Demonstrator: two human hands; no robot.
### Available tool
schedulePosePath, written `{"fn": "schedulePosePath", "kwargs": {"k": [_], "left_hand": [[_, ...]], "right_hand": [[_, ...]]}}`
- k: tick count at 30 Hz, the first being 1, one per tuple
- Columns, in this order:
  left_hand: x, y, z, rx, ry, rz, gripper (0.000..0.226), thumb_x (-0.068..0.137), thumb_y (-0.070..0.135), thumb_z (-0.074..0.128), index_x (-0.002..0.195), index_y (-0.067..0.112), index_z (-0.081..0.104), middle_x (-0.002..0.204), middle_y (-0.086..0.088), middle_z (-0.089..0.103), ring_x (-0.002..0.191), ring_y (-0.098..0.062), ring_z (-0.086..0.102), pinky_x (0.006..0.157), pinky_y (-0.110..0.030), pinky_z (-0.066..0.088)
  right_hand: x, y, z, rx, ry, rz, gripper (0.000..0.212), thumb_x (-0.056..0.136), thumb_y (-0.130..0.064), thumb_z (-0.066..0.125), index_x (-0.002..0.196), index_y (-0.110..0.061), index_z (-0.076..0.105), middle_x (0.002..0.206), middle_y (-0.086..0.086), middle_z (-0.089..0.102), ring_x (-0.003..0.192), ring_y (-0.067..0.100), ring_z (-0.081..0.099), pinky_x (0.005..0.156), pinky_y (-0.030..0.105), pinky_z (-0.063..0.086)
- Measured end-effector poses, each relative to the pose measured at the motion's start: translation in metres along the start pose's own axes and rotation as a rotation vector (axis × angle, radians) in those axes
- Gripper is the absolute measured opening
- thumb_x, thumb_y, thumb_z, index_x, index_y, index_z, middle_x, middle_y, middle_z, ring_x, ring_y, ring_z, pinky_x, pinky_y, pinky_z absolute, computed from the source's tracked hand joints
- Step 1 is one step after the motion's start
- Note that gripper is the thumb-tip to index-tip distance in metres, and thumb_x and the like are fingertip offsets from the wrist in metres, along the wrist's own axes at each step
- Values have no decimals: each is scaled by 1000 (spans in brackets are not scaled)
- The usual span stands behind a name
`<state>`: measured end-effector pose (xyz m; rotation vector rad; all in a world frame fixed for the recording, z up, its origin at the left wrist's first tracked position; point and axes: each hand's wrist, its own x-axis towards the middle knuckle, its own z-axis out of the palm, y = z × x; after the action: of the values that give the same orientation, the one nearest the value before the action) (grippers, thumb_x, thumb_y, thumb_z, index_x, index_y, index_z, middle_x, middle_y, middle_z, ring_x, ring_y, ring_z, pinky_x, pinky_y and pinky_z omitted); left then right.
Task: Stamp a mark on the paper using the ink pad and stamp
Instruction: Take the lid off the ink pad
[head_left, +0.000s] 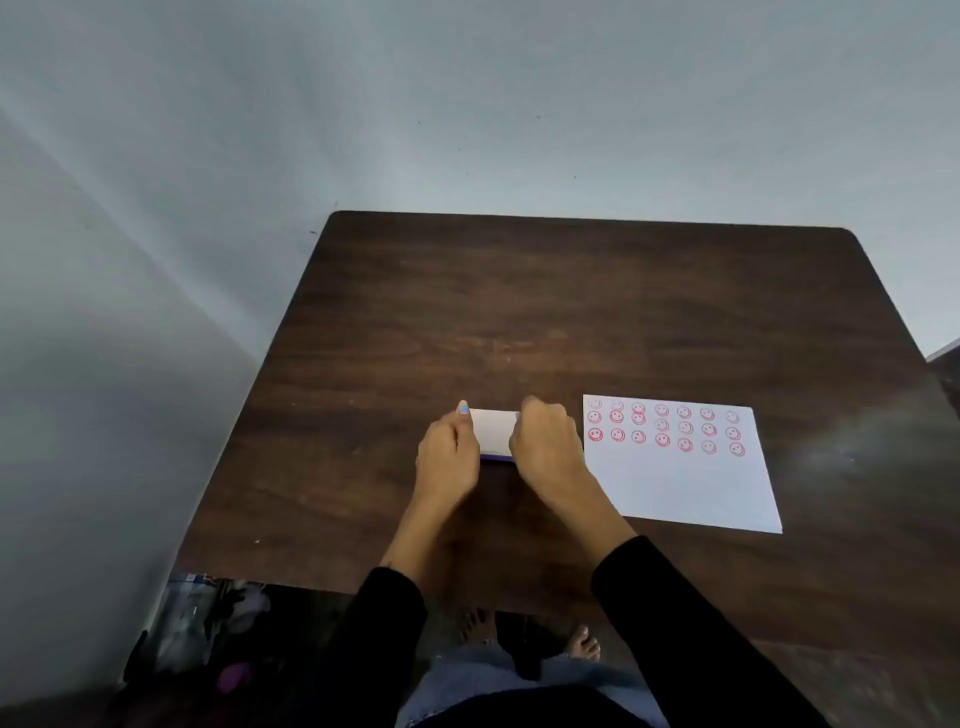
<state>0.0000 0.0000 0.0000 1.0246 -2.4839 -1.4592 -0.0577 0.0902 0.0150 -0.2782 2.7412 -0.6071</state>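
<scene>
Both hands clamp the white ink pad case (493, 430): left hand (448, 457) gripping its left end, right hand (546, 442) its right. Hold level on the desk (519, 312), open evenly.

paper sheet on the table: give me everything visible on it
The paper is a white rectangular sheet lying flat on the dark wood table, to the right of both hands and the small white box they hold. Three rows of round red smiley stamp marks fill its far strip, some crisp, some faint. The near part is blank. The right hand sits beside its left edge; contact can't be told.
</scene>
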Motion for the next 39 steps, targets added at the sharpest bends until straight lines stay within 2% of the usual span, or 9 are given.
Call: {"fn": "schedulePosePath", "kwargs": {"k": [4, 12, 15, 20, 22, 25, 28, 33, 39], "left_hand": [[-4, -4, 4, -36, 0, -24, 43, 102, 32, 28, 112, 6, 60, 115, -15, 64, 109, -27, 57, 95, -36, 43], [-8, -4, 7, -56, 1, 10, 39, 102, 27, 29, 112, 5, 60, 115, -16, 64, 110, -28, 56, 96, -37, 43], [-9, 0, 4, -85, -14, -14, 39, 102, 29, 29, 116, 8, 57, 116, -11, 62, 112, -27, 54, 100, -40, 42], [-9, 4, -16, -171, 37, 4, 35, 101, 34, 31, 122, 16, 53, 108, 7, 53, 104, -14, 50, 89, -30, 40], [-6, -1, -27, -181, 82, -10, 38, 100, 36, 32, 129, 17, 49, 115, 5, 54, 108, -12, 48, 91, -29, 39], [-5, -17, -43, -204, 136, -53, 41, 100, 38, 33, 132, 16, 46, 129, -5, 54, 120, -21, 48, 104, -40, 41], [-7, -36, -56, -236, 180, -125, 42, 100, 40, 32, 133, 17, 44, 130, -9, 52, 120, -23, 48, 104, -42, 43], [-10, -57, -64, -192, 236, -213, 44, 100, 39, 30, 134, 13, 41, 131, -14, 52, 124, -29, 44, 106, -44, 38], [-13, -65, -64, -73, 222, -298, 50, 99, 42, 27, 139, 13, 36, 142, -13, 44, 135, -31, 33, 114, -53, 22]], "right_hand": [[-6, 3, 16, -10, -29, 1, 36, 84, -7, 60, 118, -3, 47, 119, 19, 58, 108, 33, 58, 82, 39, 52], [-9, 4, 27, 35, -27, 25, 51, 86, -10, 59, 130, -2, 36, 126, 19, 53, 116, 33, 52, 88, 40, 50], [-10, 1, 25, 50, -36, 27, 50, 86, -11, 60, 129, -4, 36, 125, 20, 54, 114, 33, 53, 87, 39, 51], [-10, -16, 17, 82, -19, -53, 54, 84, -13, 63, 130, -4, 36, 124, 21, 54, 113, 35, 54, 86, 41, 50], [-11, -26, 18, 75, -18, -115, 57, 85, -14, 61, 133, -4, 33, 124, 20, 53, 111, 35, 54, 84, 42, 49], [-14, -41, 29, 21, -39, -254, 52, 87, -14, 54, 133, -5, 31, 122, 20, 54, 109, 34, 52, 83, 42, 46], [-17, -53, 47, -33, -92, -374, 52, 87, -13, 51, 134, -5, 31, 125, 19, 53, 113, 34, 47, 90, 41, 42], [-19, -61, 73, -72, -162, -411, 54, 88, -12, 49, 137, -5, 29, 137, 19, 46, 135, 35, 30, 110, 42, 26], [-20, -62, 82, -94, -179, -431, 53, 89, -13, 47, 137, -5, 29, 143, 20, 40, 139, 35, 23, 114, 42, 19]]}}
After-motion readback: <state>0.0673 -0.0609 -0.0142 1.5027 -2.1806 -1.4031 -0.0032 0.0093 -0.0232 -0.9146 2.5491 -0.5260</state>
